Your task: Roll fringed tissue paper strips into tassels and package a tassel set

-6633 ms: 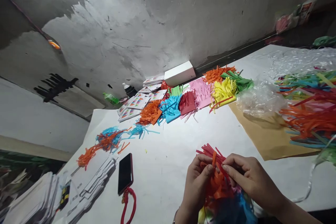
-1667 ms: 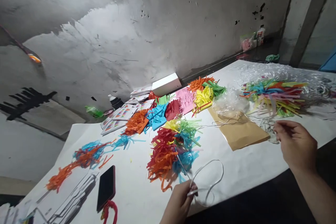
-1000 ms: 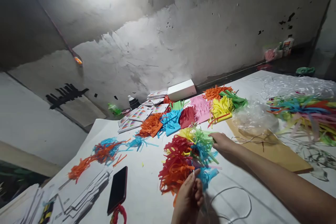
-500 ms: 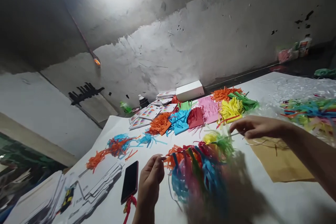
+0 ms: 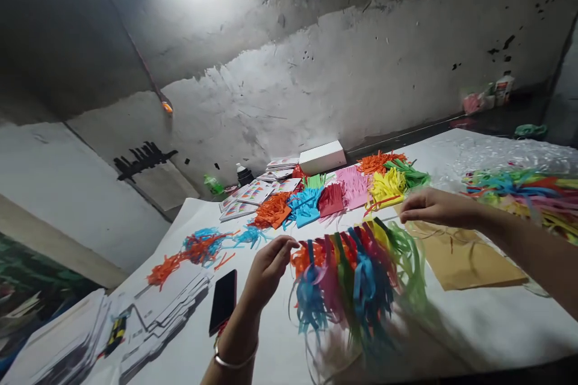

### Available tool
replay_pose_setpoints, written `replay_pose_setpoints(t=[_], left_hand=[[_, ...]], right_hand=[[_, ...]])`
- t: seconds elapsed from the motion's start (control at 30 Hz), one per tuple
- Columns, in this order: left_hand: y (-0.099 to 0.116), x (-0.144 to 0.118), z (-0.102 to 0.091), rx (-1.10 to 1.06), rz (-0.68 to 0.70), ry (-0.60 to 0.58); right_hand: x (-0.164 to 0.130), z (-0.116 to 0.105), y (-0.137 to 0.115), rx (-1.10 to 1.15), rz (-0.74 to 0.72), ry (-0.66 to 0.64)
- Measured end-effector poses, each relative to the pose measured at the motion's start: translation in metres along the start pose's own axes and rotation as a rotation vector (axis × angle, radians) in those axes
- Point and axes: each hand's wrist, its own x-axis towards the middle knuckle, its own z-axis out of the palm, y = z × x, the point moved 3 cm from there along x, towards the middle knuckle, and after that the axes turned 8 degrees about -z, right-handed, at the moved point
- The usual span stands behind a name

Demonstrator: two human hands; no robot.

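Holding the fringe garland (image 5: 356, 271) taut above the table (image 5: 474, 319), left hand (image 5: 270, 264) pinched on its 9 o'clock end, right hand (image 5: 433, 207) pinching 2 o'clock end; risk: overpull snaps string, or paper tassels bunch/slide off.

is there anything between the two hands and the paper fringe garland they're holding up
Nothing visible. The left hand pinches one end of the garland and the right hand the other, so it hangs between them above the white table, with no other thing between hands and garland.
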Motion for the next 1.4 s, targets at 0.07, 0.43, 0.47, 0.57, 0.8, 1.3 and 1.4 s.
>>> replay_pose_setpoints(t=[0.07,0.43,0.47,0.57,0.8,1.3,1.4], left_hand=[[0.001,0.014,0.005,0.020,-0.009,-0.027],[-0.032,0.021,0.075,0.045,-0.046,-0.050],[-0.047,0.002,0.090,0.061,-0.045,-0.070],[-0.093,-0.053,0.141,0.138,-0.003,-0.175],[-0.161,-0.095,0.192,0.385,0.147,-0.274],[-0.078,-0.088,0.165,0.530,0.504,-0.559],[-0.035,-0.049,0.178,0.752,0.682,-0.791]], right_hand=[[0.005,-0.003,0.004,0.031,0.007,0.060],[0.002,0.023,0.052,0.163,0.139,0.243],[-0.012,0.045,0.065,0.170,0.168,0.205],[-0.050,0.112,0.100,0.170,0.211,0.110],[-0.074,0.167,0.136,0.127,0.186,0.091],[-0.113,0.162,0.128,0.280,0.193,0.199],[-0.119,0.161,0.119,0.294,0.165,0.191]])
